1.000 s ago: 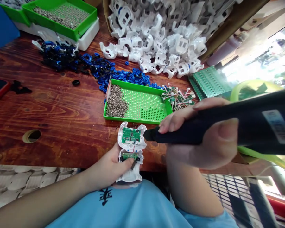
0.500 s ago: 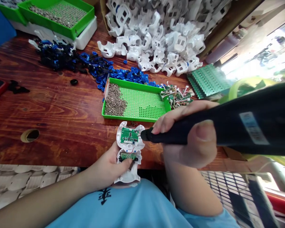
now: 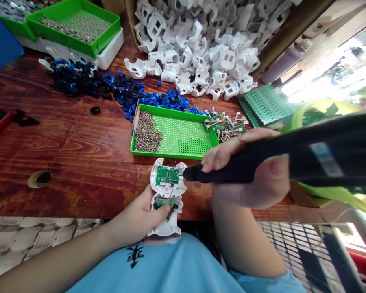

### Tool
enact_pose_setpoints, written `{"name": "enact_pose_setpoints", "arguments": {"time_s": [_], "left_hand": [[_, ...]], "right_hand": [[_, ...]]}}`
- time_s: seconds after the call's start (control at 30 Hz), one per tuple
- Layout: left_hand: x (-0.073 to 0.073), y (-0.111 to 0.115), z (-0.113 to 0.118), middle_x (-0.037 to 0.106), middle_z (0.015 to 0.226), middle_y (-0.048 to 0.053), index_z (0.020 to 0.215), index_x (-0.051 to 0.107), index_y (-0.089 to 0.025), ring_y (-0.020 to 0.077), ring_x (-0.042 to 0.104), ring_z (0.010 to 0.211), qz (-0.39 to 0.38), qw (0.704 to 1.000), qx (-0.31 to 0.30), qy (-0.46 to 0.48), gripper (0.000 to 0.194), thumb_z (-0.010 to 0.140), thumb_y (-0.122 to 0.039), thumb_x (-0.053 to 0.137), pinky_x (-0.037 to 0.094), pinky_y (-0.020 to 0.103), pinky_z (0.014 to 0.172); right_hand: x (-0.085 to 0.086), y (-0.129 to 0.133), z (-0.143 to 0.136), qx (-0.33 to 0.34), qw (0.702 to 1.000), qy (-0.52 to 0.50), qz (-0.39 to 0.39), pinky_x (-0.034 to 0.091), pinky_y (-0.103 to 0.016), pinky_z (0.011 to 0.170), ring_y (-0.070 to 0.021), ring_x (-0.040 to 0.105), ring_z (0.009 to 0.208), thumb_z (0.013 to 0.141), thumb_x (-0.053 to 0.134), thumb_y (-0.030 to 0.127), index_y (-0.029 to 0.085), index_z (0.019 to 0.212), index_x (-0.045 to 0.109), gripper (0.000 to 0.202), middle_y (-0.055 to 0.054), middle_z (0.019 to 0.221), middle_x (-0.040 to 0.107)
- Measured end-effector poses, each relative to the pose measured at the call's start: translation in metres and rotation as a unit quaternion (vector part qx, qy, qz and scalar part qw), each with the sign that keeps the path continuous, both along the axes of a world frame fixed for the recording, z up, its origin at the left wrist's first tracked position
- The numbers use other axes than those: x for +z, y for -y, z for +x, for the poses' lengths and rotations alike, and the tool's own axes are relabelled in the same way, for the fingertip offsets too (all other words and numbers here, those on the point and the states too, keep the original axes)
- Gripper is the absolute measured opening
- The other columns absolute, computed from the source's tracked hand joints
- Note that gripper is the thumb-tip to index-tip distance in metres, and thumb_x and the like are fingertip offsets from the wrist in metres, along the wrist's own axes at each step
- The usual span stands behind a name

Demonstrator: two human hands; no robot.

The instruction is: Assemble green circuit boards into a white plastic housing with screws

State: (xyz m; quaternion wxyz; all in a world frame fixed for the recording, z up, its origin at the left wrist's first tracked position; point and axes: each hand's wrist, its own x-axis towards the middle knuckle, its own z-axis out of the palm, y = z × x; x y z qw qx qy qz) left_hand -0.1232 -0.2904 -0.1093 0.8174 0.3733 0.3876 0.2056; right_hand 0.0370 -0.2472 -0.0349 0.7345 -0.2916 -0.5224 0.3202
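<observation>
My left hand [image 3: 146,213] is closed on a white plastic housing [image 3: 164,231] at the table's front edge, thumb pressed on its lower half. In the upper half lies a green circuit board [image 3: 167,175]; a smaller green board [image 3: 164,202] sits in the lower half. My right hand [image 3: 247,175] is wrapped round a black electric screwdriver [image 3: 232,169], held nearly level and pointing left. Its tip meets the right edge of the upper board; whether a screw is under it is too small to tell.
Just beyond the housing stands a green tray [image 3: 173,154] with small screws [image 3: 146,132] at its left. Blue plastic parts [image 3: 167,99], white shells [image 3: 198,57] and wired boards [image 3: 228,124] lie behind it. A round hole [image 3: 39,179] pierces the table at left.
The screwdriver's rear end has swung a little, and my right hand has shifted slightly to the right. My left hand still holds the housing; the whole view has moved slightly.
</observation>
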Motion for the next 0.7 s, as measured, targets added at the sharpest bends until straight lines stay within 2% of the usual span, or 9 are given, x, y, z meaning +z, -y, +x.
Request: {"name": "enact_pose_setpoints", "arguments": {"time_s": [0.1, 0.2, 0.33, 0.53, 0.7], "left_hand": [[0.002, -0.002, 0.002, 0.062, 0.097, 0.006, 0.113, 0.044, -0.016, 0.0133, 0.058, 0.074, -0.037, 0.999, 0.005, 0.007, 0.043, 0.077, -0.03, 0.063, 0.048, 0.023, 0.065], [0.002, -0.003, 0.002, 0.062, 0.102, 0.007, 0.112, 0.046, -0.016, 0.0146, 0.059, 0.078, -0.037, 0.999, 0.016, 0.0, 0.04, 0.078, -0.028, 0.062, 0.048, 0.025, 0.069], [0.002, -0.003, 0.002, 0.062, 0.107, 0.007, 0.112, 0.048, -0.016, 0.0125, 0.059, 0.08, -0.03, 0.999, 0.019, 0.009, 0.035, 0.08, -0.025, 0.06, 0.047, 0.022, 0.07], [0.006, -0.004, 0.002, 0.064, 0.089, 0.003, 0.109, 0.046, -0.015, 0.0109, 0.059, 0.072, -0.045, 0.998, 0.028, 0.041, 0.038, 0.077, -0.024, 0.063, 0.048, 0.02, 0.065], [0.008, -0.006, 0.003, 0.063, 0.088, 0.004, 0.109, 0.044, -0.015, 0.0124, 0.06, 0.072, -0.069, 0.995, 0.028, 0.064, 0.041, 0.075, -0.027, 0.065, 0.049, 0.021, 0.064]], "right_hand": [[0.002, -0.022, 0.006, -0.049, 0.999, -0.017, 0.013, 0.036, -0.025, 0.034, -0.0105, 0.045, 0.037, 0.079, 0.051, 0.04, 0.018, 0.081, 0.046, 0.022, 0.004, 0.048, 0.042], [-0.008, -0.054, 0.008, -0.104, 0.994, -0.025, 0.034, 0.034, -0.02, 0.034, -0.0065, 0.043, 0.039, 0.078, 0.056, 0.038, 0.019, 0.084, 0.049, 0.021, 0.005, 0.051, 0.041], [-0.025, -0.087, 0.005, -0.101, 0.994, -0.007, 0.031, 0.038, -0.019, 0.036, -0.0049, 0.044, 0.041, 0.076, 0.06, 0.04, 0.021, 0.082, 0.048, 0.023, 0.004, 0.056, 0.043], [-0.035, -0.101, 0.001, -0.109, 0.994, 0.018, 0.017, 0.039, -0.018, 0.037, -0.0036, 0.044, 0.042, 0.076, 0.058, 0.044, 0.021, 0.084, 0.045, 0.028, 0.005, 0.059, 0.042], [-0.036, -0.102, 0.001, -0.109, 0.993, 0.037, 0.013, 0.039, -0.017, 0.037, -0.0034, 0.044, 0.041, 0.078, 0.056, 0.045, 0.021, 0.084, 0.043, 0.028, 0.005, 0.059, 0.041]]}}
